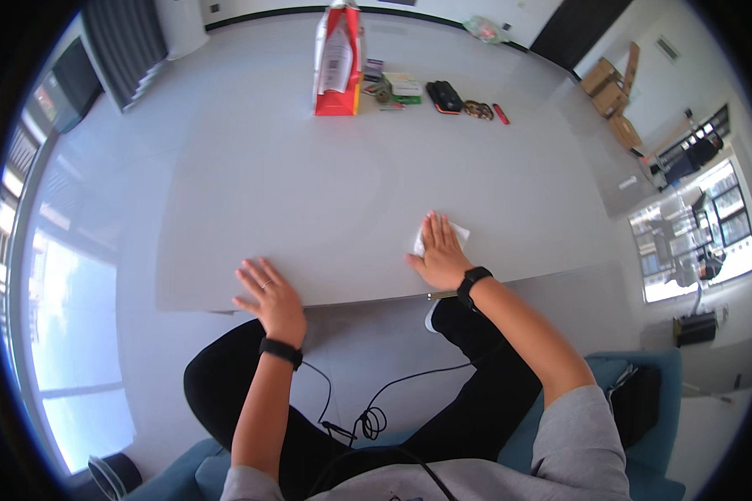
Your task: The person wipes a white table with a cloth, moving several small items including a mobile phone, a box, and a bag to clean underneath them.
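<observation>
My right hand (442,257) lies flat on a white tissue (459,235), fingers stretched forward, near the front edge of the pale grey table (309,184). Much of the tissue is hidden under the palm; its corners show on both sides of the fingers. To the left, my left hand (271,301) rests at the same edge with its fingers spread on the tabletop, holding nothing. A ring is on one of its fingers, and each wrist wears a black band.
At the table's far side stand a red and white bag (337,71), a small green box (406,89), a black case (444,97), a beaded bracelet (478,109) and a red stick-like item (500,113). A black cable (374,422) hangs between my legs. Cardboard boxes (607,88) stand beyond, right.
</observation>
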A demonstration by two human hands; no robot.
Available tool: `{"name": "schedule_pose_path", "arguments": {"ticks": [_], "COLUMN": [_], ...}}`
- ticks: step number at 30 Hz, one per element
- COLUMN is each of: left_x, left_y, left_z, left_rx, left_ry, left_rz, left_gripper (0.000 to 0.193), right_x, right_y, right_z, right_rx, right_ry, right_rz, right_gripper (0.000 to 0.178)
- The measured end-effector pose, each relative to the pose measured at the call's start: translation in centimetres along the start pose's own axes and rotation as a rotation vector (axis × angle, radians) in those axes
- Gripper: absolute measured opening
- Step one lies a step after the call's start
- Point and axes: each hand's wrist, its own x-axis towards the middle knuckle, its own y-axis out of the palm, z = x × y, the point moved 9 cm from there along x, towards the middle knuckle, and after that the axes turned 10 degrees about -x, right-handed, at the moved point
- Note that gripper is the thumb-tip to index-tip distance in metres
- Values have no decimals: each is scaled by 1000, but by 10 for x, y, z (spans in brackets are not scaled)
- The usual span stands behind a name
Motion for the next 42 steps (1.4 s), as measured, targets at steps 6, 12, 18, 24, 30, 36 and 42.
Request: {"name": "schedule_pose_path", "arguments": {"ticks": [6, 12, 18, 24, 30, 36, 42], "left_x": [-2, -2, 0, 1, 2, 3, 8], "left_y": [-8, 1, -3, 9, 46, 15, 19], "left_z": [16, 8, 9, 12, 37, 19, 16], "left_rx": [-200, -345, -329, -278, -189, -153, -273], "left_ry": [-14, 61, 26, 31, 111, 107, 96], "left_rz": [118, 121, 134, 77, -57, 44, 68], "left_gripper": [76, 77, 79, 80, 85, 91, 87], "right_x": [74, 136, 207, 252, 247, 243, 149], "right_y": [-9, -16, -28, -18, -23, -17, 6], "right_z": [-28, -93, -163, -244, -306, -331, -444], "right_rx": [22, -17, 39, -20, 4, 85, 357], "right_ry": [51, 68, 177, 196, 225, 303, 423], "right_rz": [-12, -25, -87, -152, -209, -174, -231], "right_gripper": [89, 90, 86, 78, 76, 77, 66]}}
